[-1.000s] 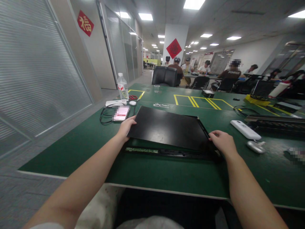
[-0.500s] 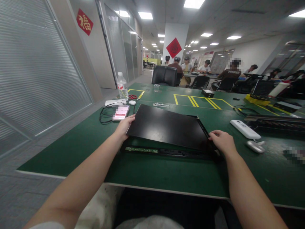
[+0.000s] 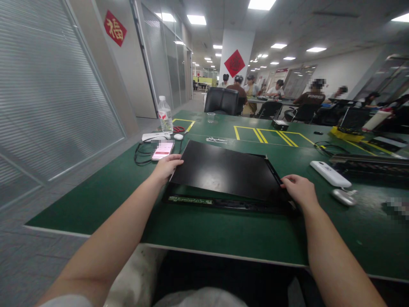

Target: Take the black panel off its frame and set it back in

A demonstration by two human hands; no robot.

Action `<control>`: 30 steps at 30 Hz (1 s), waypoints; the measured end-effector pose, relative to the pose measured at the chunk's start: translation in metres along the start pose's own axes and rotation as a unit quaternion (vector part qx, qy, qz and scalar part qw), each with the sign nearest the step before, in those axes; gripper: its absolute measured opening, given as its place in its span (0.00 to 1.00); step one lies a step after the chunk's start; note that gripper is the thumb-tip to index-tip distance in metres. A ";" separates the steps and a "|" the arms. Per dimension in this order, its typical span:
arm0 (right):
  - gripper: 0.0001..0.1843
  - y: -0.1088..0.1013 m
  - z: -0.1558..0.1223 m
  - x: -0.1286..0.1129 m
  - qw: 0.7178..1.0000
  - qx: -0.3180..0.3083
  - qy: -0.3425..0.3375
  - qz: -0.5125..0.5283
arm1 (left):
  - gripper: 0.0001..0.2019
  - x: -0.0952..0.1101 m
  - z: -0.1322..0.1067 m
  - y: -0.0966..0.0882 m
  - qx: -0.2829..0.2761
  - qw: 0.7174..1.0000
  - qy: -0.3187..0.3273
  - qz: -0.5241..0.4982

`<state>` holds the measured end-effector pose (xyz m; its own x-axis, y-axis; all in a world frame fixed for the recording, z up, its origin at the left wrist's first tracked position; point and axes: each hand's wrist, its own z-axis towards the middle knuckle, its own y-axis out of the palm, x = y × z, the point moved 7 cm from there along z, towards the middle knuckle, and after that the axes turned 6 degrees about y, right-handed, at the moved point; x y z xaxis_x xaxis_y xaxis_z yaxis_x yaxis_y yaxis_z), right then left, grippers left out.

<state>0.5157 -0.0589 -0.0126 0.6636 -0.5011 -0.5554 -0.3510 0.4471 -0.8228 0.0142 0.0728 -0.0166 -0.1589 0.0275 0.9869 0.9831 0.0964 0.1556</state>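
Note:
A large flat black panel (image 3: 223,170) lies tilted on the green table (image 3: 223,230), its near edge raised off a black frame (image 3: 223,204) that shows a green circuit strip. My left hand (image 3: 166,166) grips the panel's left edge, fingers curled over it. My right hand (image 3: 298,190) holds the panel's right near corner, fingers closed on the edge.
A phone (image 3: 162,150) with a pink screen, black cable, white device and water bottle (image 3: 165,114) lie to the left. A white remote-like device (image 3: 330,173) and a grey mouse (image 3: 343,196) sit to the right. Several people sit at tables behind a black chair (image 3: 221,101).
Both hands stay on the panel's edges. The left hand has shifted slightly forward along the left edge and the panel sits a touch higher in view.

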 end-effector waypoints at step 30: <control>0.15 -0.001 0.000 0.004 0.994 -0.020 0.042 0.097 | 0.13 -0.011 0.009 -0.014 0.003 0.968 0.061 0.243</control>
<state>0.5184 -0.0612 -0.0137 0.5229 -0.4695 -0.7115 -0.4944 0.5129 -0.7018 0.0013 0.0798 -0.0297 0.3338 -0.0460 0.9415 0.9387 0.1077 -0.3275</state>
